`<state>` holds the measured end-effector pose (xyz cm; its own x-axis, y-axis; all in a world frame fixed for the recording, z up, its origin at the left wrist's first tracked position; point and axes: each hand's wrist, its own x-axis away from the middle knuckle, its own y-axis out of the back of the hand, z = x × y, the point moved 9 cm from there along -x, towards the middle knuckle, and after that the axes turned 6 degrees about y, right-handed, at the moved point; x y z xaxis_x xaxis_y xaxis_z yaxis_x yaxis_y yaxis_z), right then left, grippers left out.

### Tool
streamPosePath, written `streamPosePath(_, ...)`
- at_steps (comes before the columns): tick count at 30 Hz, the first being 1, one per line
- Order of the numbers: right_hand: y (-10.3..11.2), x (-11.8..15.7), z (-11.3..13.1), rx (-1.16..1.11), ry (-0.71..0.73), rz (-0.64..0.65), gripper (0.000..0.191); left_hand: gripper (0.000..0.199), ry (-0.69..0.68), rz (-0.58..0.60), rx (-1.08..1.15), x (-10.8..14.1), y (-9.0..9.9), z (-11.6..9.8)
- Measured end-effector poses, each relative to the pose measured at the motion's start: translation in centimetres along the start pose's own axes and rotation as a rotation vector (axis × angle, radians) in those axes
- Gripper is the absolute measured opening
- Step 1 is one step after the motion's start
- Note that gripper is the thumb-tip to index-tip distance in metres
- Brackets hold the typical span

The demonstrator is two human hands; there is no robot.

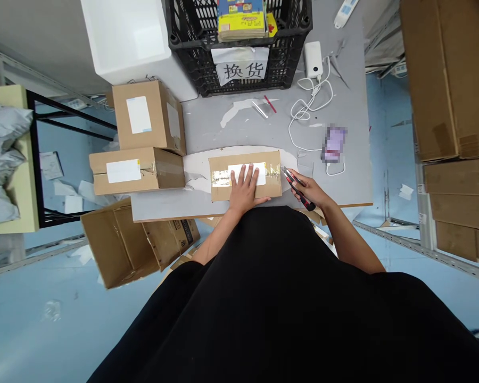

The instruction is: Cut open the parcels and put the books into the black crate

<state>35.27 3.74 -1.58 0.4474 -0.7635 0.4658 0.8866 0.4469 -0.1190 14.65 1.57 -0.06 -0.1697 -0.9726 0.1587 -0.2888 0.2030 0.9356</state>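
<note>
A closed cardboard box point(219, 190) lies on the table in front of me, with clear tape along its top and a white label point(262, 173). My left hand point(244, 189) rests flat on the box and label, fingers spread. In my right hand point(310, 190) is a red and black utility knife point(298, 191), its tip at the right end of the box by the tape. Whether the blade touches the cardboard is too small to tell.
Two labelled boxes, an upper one point(159, 119) and a lower one point(133, 183), sit at the left. Behind stand a black crate point(239, 80) and a white bin point(143, 69). A phone point(334, 143) and white cable point(303, 111) lie right. An open carton point(115, 244) is below left.
</note>
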Motion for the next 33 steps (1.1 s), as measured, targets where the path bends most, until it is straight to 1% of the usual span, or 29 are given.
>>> streamPosePath(7,-0.1,0.6,-0.8,0.063,-0.009,0.029,0.070,0.108,0.042,0.033,-0.025,-0.2,0.1,-0.2)
streamPosePath(11,0.2,0.7,-1.0,0.082,0.000,0.038,0.070,0.109,0.046,0.025,-0.004,-0.3,0.0,-0.2)
streamPosePath(15,0.3,1.2,-1.8,0.104,-0.024,0.069,0.071,0.110,0.040,0.014,0.021,-0.4,0.0,-0.1)
streamPosePath(18,0.0,1.7,-2.7,0.101,-0.035,0.079,0.072,0.110,0.040,0.012,0.025,-0.6,0.0,-0.1)
streamPosePath(23,-1.3,2.4,-3.7,0.065,-0.012,0.126,0.074,0.112,0.051,0.021,0.030,-0.6,0.0,-0.1)
streamPosePath(29,-0.8,2.8,-3.6,0.115,-0.044,0.088,0.071,0.111,0.036,0.009,0.026,-0.6,0.0,-0.1)
streamPosePath(33,-0.3,3.3,-4.5,0.080,-0.098,0.064,0.069,0.110,0.017,-0.012,0.030,-0.4,0.2,-0.1)
